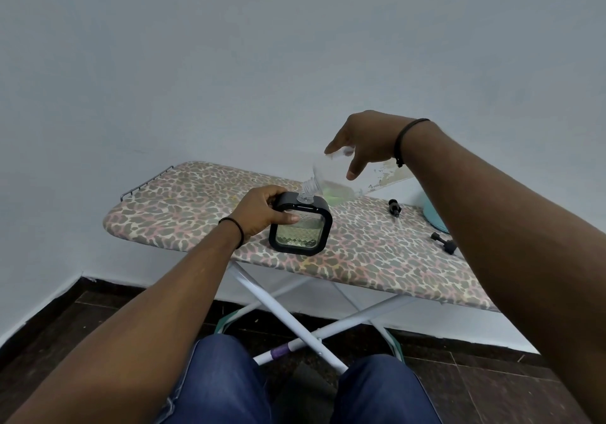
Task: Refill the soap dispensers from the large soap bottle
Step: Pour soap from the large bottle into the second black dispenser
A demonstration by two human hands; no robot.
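One head-worn camera is looking forward and down from close above the lap, facing the board [183, 207] and wall [229, 63].

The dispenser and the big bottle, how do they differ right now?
The dispenser is squat and square with a black frame; the bottle is clear and round with a ribbed neck. The dispenser stands upright on the ironing board, held by the left hand; the bottle is tipped neck-down over it, gripped by the right hand. The dispenser looks about half full; the bottle looks nearly empty. Both hold greenish liquid.
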